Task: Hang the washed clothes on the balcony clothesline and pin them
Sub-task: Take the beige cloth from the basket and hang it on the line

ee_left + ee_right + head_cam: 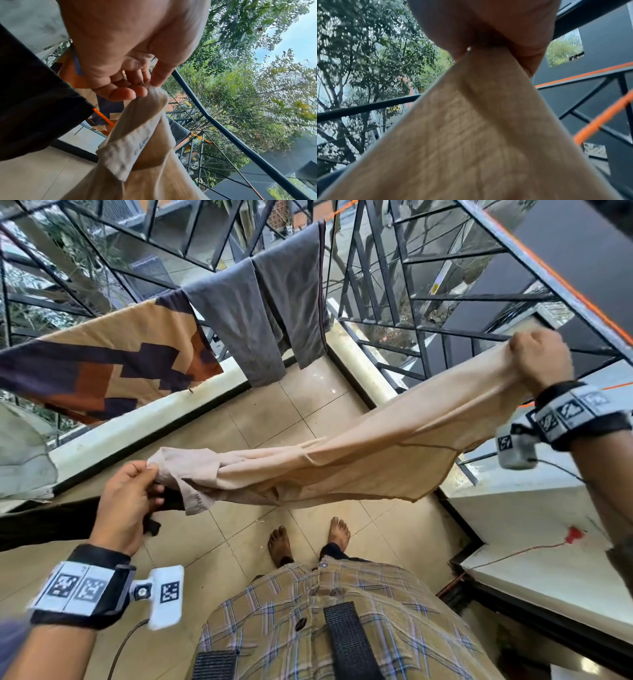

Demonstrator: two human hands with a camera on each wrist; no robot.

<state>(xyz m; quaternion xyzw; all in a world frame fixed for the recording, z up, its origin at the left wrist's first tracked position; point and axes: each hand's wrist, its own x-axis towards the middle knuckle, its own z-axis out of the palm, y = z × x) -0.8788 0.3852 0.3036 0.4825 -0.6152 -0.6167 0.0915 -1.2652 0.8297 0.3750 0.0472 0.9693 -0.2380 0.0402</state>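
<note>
A beige garment (342, 460) stretches between both hands above the balcony floor. My left hand (130, 501) pinches its collar end (154, 92) between thumb and fingertips at lower left. Raised at the right, my right hand (537, 361) grips the other end (488, 94) in a fist, close to the orange clothesline (561, 282) that runs along the railing bar. In the right wrist view the orange clothesline (600, 121) curves past just right of the cloth.
A patterned orange-and-purple cloth (113, 361) and two grey pieces (260, 313) hang on the line along the far railing. A dark garment (51, 522) hangs at left beside my left hand. Black metal railing (394, 285) bounds the tiled floor (274, 412); a white ledge (548, 570) is at right.
</note>
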